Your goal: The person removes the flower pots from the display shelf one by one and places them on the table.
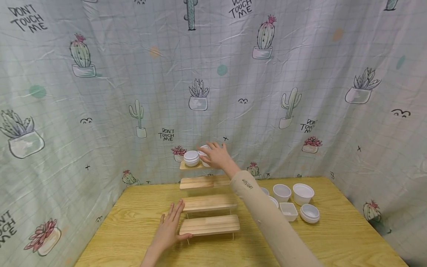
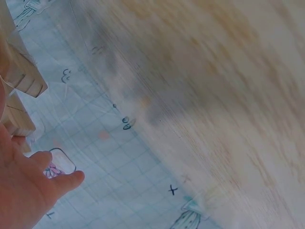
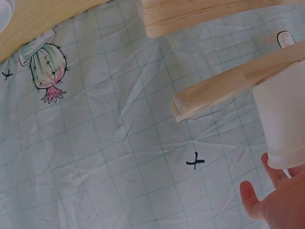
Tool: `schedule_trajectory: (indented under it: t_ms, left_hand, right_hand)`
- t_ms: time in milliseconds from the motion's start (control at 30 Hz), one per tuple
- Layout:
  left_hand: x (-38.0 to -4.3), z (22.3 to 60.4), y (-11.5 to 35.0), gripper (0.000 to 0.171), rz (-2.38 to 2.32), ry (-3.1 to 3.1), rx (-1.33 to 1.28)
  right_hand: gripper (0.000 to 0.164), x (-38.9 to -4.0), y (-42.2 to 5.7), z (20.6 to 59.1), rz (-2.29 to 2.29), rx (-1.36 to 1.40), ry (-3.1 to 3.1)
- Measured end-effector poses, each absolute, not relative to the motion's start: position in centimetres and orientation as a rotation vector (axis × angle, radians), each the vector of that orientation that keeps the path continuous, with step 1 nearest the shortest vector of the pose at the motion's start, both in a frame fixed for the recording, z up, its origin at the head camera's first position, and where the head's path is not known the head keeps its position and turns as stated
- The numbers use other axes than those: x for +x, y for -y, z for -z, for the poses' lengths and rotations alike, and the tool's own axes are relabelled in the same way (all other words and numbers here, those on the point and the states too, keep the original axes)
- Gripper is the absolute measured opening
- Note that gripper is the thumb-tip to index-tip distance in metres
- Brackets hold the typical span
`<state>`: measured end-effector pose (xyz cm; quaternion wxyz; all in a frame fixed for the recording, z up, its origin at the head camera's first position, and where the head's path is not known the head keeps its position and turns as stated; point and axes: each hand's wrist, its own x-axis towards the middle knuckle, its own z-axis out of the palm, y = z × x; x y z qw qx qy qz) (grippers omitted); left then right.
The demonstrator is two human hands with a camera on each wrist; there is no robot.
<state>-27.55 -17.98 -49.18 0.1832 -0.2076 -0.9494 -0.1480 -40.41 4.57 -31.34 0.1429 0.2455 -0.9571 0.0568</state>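
Note:
A stepped wooden rack has several pale boards, one above another. My right hand reaches to the top board, thumb and fingers around the rim of a white cup. In the right wrist view the cup's base meets the board, and two of my fingers spread near its rim. Left of that cup stands a round white container. My left hand rests against the rack's left side, fingers straight, fingertips at the second-lowest board and thumb at the lowest board's front corner.
On the wooden table, right of the rack, stand a tall white cup, another cup, a square container and a low round one. My right sleeve partly covers others. A cactus-print curtain hangs behind.

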Motion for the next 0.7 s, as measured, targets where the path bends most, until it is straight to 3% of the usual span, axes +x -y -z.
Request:
schedule_trajectory:
  t_ms: [700]
  left_hand:
    - [-27.28,49.32,17.89,0.108,0.414,2.658,-0.594]
  right_hand:
    - [0.044,-39.8,-5.5,31.57,-0.063,0.706,2.686]
